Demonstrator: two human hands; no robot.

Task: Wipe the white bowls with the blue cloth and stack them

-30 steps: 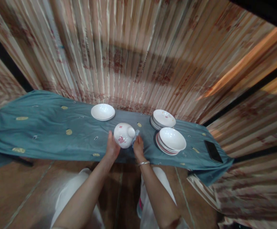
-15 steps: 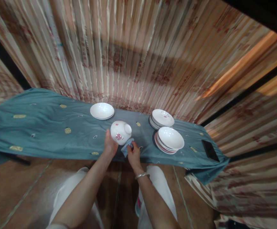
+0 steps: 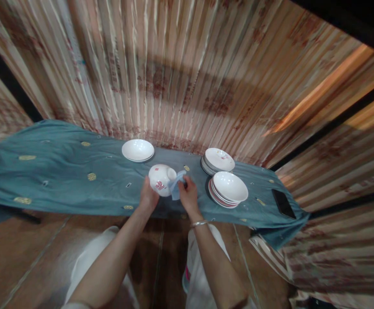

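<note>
A white bowl [image 3: 159,178] with red markings is tilted on its side above the cloth-covered table, its foot ring facing right. My left hand [image 3: 148,195] grips it from the left and below; some of the fingers are hidden behind the bowl. In my right hand [image 3: 189,194] a light blue cloth [image 3: 176,185] is pinched, pressed against the right side of the bowl by the foot ring. A silver bangle circles my right wrist.
White shallow dishes [image 3: 138,150] stand at the back, left of centre. On the right are a stack of plates [image 3: 219,159] and a stack of bowls [image 3: 229,187]. A black phone [image 3: 284,203] lies near the right end of the teal tablecloth [image 3: 64,180]. A striped curtain [image 3: 174,77] hangs behind.
My right hand has moved up and to the right with the cloth, from the bowl's lower edge to beside its foot ring. My left hand has barely moved.
</note>
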